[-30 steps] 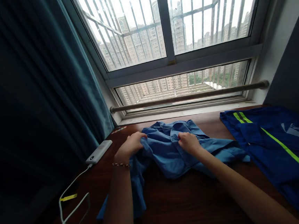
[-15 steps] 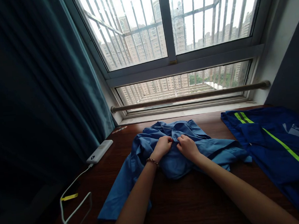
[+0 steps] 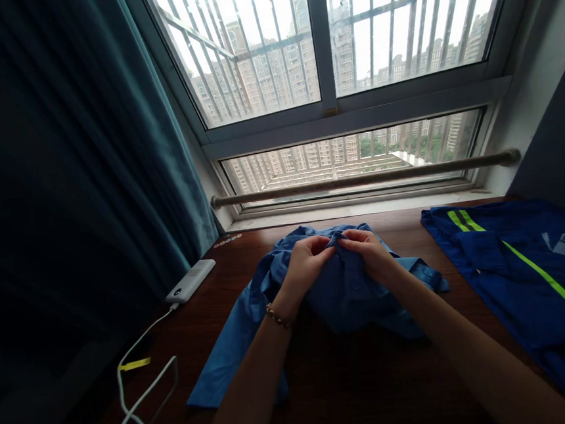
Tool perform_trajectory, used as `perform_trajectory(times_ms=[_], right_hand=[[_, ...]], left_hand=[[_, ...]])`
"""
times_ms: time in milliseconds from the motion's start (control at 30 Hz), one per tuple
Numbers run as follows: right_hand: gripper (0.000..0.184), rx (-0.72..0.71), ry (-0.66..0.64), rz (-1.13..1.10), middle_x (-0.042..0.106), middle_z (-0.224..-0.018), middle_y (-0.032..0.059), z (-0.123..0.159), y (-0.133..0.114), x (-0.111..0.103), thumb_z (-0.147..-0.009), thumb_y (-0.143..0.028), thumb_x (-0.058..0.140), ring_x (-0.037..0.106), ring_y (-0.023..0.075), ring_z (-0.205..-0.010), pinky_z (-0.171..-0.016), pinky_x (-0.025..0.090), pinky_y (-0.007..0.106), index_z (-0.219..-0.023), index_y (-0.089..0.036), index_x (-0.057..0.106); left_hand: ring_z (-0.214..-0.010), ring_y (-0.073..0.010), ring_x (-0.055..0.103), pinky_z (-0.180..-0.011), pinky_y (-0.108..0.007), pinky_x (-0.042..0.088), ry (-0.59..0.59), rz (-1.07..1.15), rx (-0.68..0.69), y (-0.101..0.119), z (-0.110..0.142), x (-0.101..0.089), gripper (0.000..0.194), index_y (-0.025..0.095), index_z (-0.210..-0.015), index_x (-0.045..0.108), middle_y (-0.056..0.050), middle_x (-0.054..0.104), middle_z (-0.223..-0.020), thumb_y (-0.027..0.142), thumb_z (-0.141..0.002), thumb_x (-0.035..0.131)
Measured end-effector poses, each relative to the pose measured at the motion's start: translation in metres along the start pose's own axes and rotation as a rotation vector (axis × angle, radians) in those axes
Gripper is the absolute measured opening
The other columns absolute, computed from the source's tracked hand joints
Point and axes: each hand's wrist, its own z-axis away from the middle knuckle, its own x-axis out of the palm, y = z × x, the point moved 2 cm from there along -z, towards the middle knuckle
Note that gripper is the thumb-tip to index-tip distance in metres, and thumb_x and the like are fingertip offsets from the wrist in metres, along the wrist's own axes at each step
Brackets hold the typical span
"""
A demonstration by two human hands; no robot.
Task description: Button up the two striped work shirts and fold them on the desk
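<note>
Blue shirt [image 3: 356,294] lay crumpled below the window [image 3: 327,69], a fold [image 3: 335,238] newly raised toward it, left hand [image 3: 303,263] and right hand [image 3: 372,253] both pinching that fold, which suggested close two-handed work.

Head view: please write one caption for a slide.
Left hand and right hand pinch a blue shirt on a brown surface near a window.

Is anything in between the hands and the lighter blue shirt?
Nothing visible: the left hand and right hand both pinch the lighter blue shirt. The white device lies to its left, the dark blue garment to its right.
</note>
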Motion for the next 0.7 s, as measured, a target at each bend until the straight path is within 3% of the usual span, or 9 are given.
perform_trajectory(times_ms=[133, 300, 500, 700], right_hand=[[0.018, -0.017, -0.009, -0.027, 0.061, -0.064, -0.0009, 0.007, -0.014, 0.008, -0.059, -0.025, 0.072, 0.053, 0.0079, -0.056, -0.054, 0.04, 0.018, -0.071, -0.014, 0.065], [0.017, -0.068, 0.092, 0.027, 0.059, -0.061, -0.0011, 0.014, -0.023, 0.019, -0.062, -0.028, 0.07, 0.051, 0.008, -0.055, -0.052, 0.039, 0.019, -0.067, -0.014, 0.063], [0.021, -0.146, 0.112, 0.147, 0.057, -0.067, -0.0016, 0.02, -0.03, 0.025, -0.062, -0.031, 0.07, 0.053, 0.0103, -0.061, -0.056, 0.04, 0.02, -0.069, -0.016, 0.057], [0.024, -0.232, 0.057, 0.106, 0.057, -0.073, -0.0035, 0.026, -0.037, 0.03, -0.063, -0.025, 0.068, 0.054, 0.0098, -0.066, -0.06, 0.042, 0.02, -0.08, -0.02, 0.052]], left_hand=[[-0.083, -0.0195, 0.061, -0.075, -0.029, 0.047, 0.027, 0.092, 0.009, 0.012, 0.006, 0.003, 0.023, 0.013, -0.088, 0.064, -0.007, 0.066, -0.087, 0.026, -0.07, 0.063], [-0.088, -0.0198, 0.06, -0.079, -0.029, 0.047, 0.104, 0.112, 0.034, 0.018, 0.011, 0.005, 0.022, 0.015, -0.089, 0.065, -0.006, 0.066, -0.09, 0.023, -0.069, 0.063], [-0.086, -0.0204, 0.06, -0.073, -0.027, 0.047, -0.014, 0.274, 0.004, 0.03, 0.015, 0.005, 0.03, 0.012, -0.096, 0.064, -0.008, 0.066, -0.089, 0.03, -0.072, 0.063], [-0.076, -0.0158, 0.06, -0.067, -0.023, 0.045, 0.036, 0.21, 0.055, 0.033, 0.017, 0.003, 0.028, 0.013, -0.09, 0.064, -0.005, 0.065, -0.083, 0.034, -0.072, 0.063]])
